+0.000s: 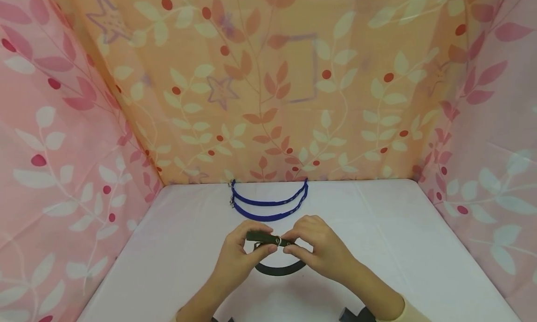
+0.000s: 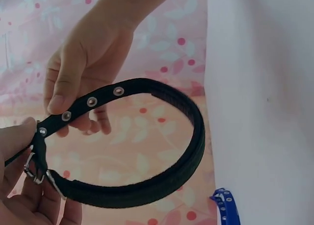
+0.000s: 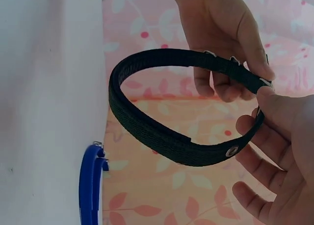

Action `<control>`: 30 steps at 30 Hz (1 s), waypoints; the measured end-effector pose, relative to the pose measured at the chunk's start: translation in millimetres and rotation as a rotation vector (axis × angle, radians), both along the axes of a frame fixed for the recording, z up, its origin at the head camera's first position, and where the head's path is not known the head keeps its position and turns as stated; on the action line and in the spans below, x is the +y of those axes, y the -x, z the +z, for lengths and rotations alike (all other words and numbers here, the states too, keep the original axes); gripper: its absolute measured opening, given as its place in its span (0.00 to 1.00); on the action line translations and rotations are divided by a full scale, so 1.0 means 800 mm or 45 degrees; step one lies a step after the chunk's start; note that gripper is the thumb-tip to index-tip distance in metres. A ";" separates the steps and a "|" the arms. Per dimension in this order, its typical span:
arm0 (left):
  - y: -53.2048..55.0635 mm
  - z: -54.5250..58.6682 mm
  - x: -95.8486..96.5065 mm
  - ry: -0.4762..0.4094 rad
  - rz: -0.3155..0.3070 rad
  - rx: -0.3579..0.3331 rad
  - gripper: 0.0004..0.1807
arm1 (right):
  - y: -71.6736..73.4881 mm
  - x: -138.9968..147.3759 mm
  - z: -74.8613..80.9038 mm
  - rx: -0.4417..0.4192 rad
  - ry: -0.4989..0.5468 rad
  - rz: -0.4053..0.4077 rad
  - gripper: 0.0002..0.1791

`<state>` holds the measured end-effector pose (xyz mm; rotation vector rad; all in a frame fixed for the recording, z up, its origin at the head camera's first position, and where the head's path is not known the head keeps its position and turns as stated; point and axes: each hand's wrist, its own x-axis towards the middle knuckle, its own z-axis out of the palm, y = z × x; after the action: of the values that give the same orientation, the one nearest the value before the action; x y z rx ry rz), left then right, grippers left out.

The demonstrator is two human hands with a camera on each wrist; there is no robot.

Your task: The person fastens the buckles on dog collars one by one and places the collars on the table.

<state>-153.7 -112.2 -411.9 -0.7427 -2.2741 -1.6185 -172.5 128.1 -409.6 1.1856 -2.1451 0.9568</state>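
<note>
Patterned curtain [image 1: 268,79] behind white table [image 1: 356,229].
I view the left hand [image 1: 239,250] and right hand [image 1: 323,247] close together, each pinching the dark green collar [image 1: 280,270] above the table; two blue collars [image 1: 264,217] rest near the curtain. Buckle [image 2: 33,174]: beside the left fingers. Inner-face marks [image 3: 130,70]: too faint for me to read.

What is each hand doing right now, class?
Left hand: holding the dark collar near its buckle.
Right hand: pinching the collar's eyelet end.
</note>
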 end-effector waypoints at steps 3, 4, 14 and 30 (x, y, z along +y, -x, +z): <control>-0.003 0.005 -0.005 -0.012 0.052 -0.045 0.16 | 0.001 0.001 0.001 -0.021 -0.011 -0.039 0.10; -0.003 0.007 -0.006 -0.021 0.058 -0.064 0.16 | 0.001 0.002 0.001 -0.029 -0.014 -0.052 0.10; -0.004 -0.001 -0.004 0.037 0.007 0.015 0.13 | -0.001 -0.004 -0.003 -0.093 -0.010 -0.020 0.19; -0.006 0.014 -0.006 -0.101 -0.030 -0.010 0.13 | -0.003 0.002 0.004 0.001 0.045 -0.048 0.16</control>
<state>-149.2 -117.3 -400.9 -0.7476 -2.2002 -1.7136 -170.4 129.5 -406.7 1.1240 -2.1338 0.9739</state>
